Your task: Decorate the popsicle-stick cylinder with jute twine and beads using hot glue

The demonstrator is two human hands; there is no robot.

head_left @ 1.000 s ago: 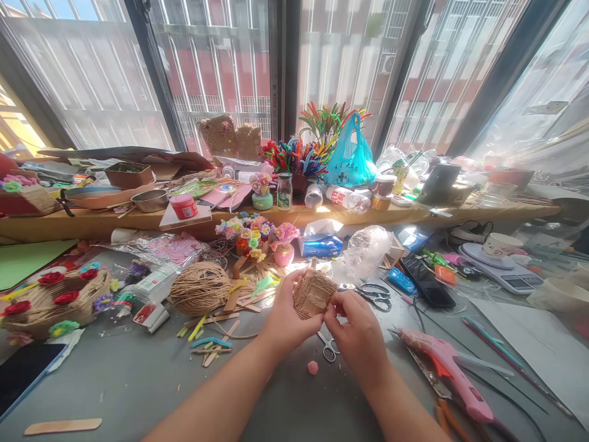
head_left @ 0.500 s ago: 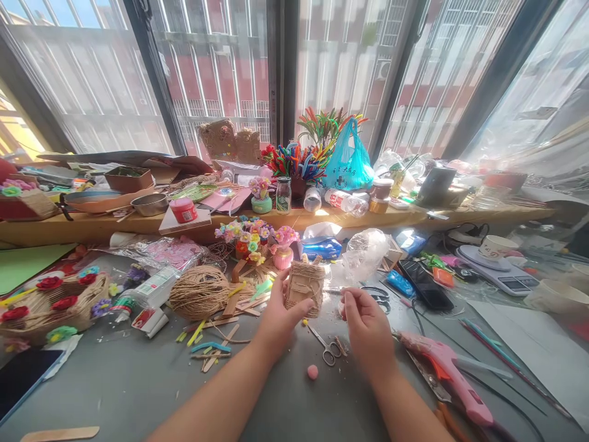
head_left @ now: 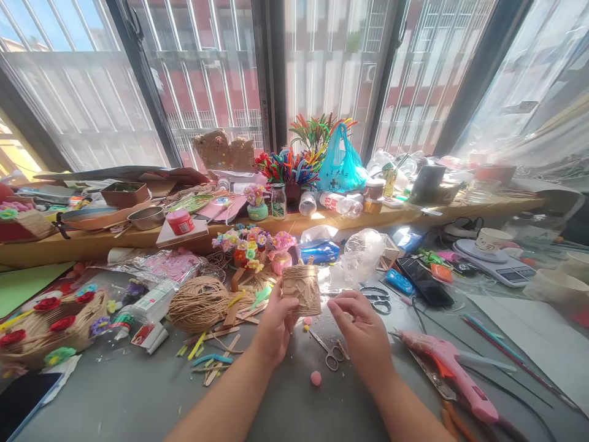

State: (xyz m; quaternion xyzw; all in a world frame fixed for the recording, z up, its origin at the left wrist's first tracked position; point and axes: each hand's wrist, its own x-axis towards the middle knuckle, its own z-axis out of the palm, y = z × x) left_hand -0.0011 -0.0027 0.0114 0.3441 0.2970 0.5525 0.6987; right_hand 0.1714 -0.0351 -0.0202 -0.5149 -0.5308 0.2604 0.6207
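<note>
My left hand [head_left: 272, 324] grips a small basket [head_left: 302, 289] made of wooden sticks wrapped in twine, holding it upright above the grey table [head_left: 138, 393]. My right hand [head_left: 363, 331] hovers just to the right of the basket, apart from it, with thumb and fingertips pinched together; whatever they hold is too small to make out. Small scissors [head_left: 329, 351] lie on the table between my hands, and a pink ball [head_left: 315, 377] sits below them.
A twine ball [head_left: 199, 302] and loose craft sticks [head_left: 221, 344] lie to the left. A pink glue gun [head_left: 448, 363] rests at right, larger scissors [head_left: 373, 296] and a phone [head_left: 426, 281] behind it. A flower-decorated basket [head_left: 50, 322] stands far left. The window ledge [head_left: 294, 221] is crowded.
My right hand came off the basket and drew back to the right. My left hand turned the basket upright and raised it slightly.
</note>
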